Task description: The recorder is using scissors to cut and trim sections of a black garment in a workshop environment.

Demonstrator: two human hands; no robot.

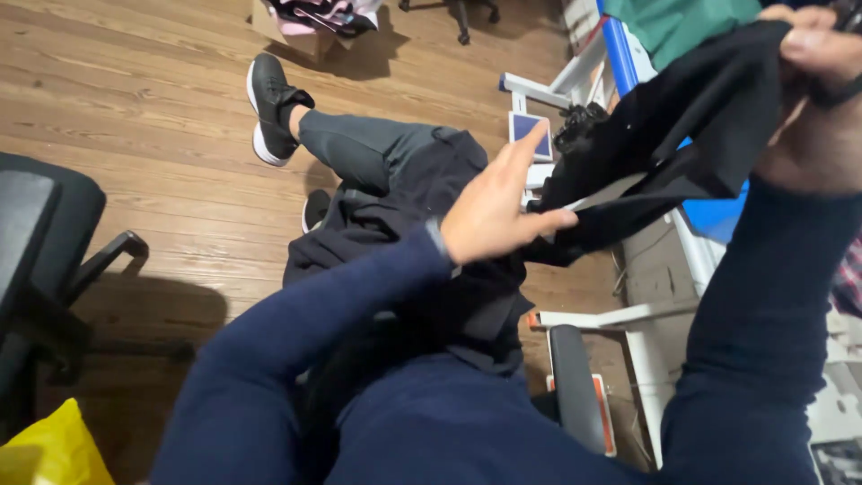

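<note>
A black garment (682, 126) stretches between my two hands, from the upper right down toward the middle. My right hand (822, 54) grips its upper edge at the top right corner, wrist raised. My left hand (494, 202) sits mid-frame with fingers extended, thumb pinching the garment's lower end. More dark cloth (395, 216) lies bunched over my lap and knee. Both my arms wear navy sleeves. My leg in grey trousers ends in a black shoe with a white sole (268, 106) on the wooden floor.
A black office chair (45, 260) stands at the left. A yellow bag (49, 449) sits bottom left. A white-framed table with a blue edge (620, 54) and green cloth (682, 22) is at the right. A box of clothes (314, 18) sits at the top.
</note>
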